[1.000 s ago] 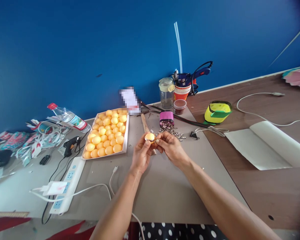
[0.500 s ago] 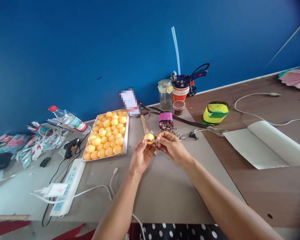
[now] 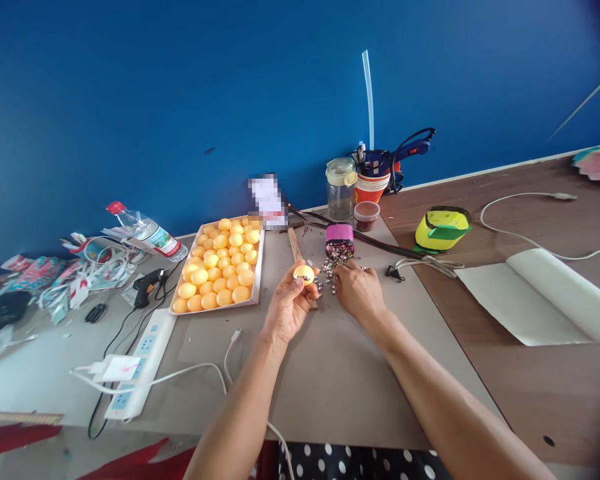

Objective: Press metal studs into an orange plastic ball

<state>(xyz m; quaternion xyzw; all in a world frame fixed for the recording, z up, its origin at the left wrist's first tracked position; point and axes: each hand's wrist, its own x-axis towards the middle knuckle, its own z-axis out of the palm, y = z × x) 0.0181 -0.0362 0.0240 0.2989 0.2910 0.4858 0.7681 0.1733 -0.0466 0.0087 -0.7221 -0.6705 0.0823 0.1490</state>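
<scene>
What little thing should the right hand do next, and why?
Maybe the right hand should pinch one piece from the pile of shiny silver pieces by the pink container. Its fingertips seem to be right at that pile, and the left hand is holding an orange ball with shiny bits on its side.

There are more than 20 orange balls (image 3: 229, 265), over 10 small metal pieces (image 3: 339, 251), 1 shallow box (image 3: 259, 275), 1 pink container (image 3: 339, 232), 1 red-capped bottle (image 3: 154, 236) and 1 power strip (image 3: 153, 333).
</scene>
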